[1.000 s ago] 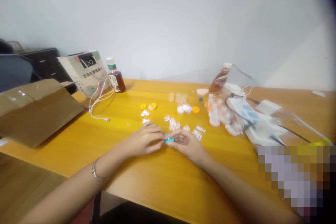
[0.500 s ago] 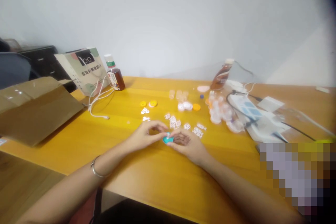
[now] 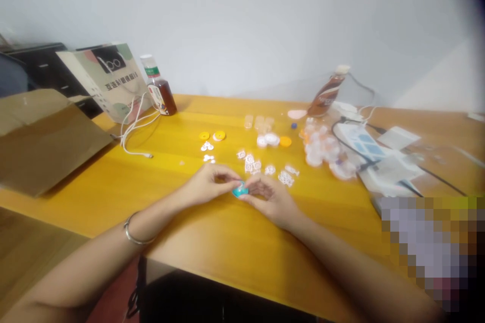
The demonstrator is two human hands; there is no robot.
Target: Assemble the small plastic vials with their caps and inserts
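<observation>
Left hand (image 3: pixel 206 185) and right hand (image 3: pixel 270 201) together pinch a small round teal plastic cap (image 3: pixel 240 191), low over the yellow wooden tabletop (image 3: pixel 235 242) near its front edge.

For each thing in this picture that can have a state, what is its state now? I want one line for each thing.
teal cap, pinched by both hands.
left hand, fingertips closed on it.
right hand, fingertips closed on it.
brown bottle, upright, capped.
leaning bottle, tilted, capped.
white cable, plug end lying free on the table.
paper bag, standing.
</observation>
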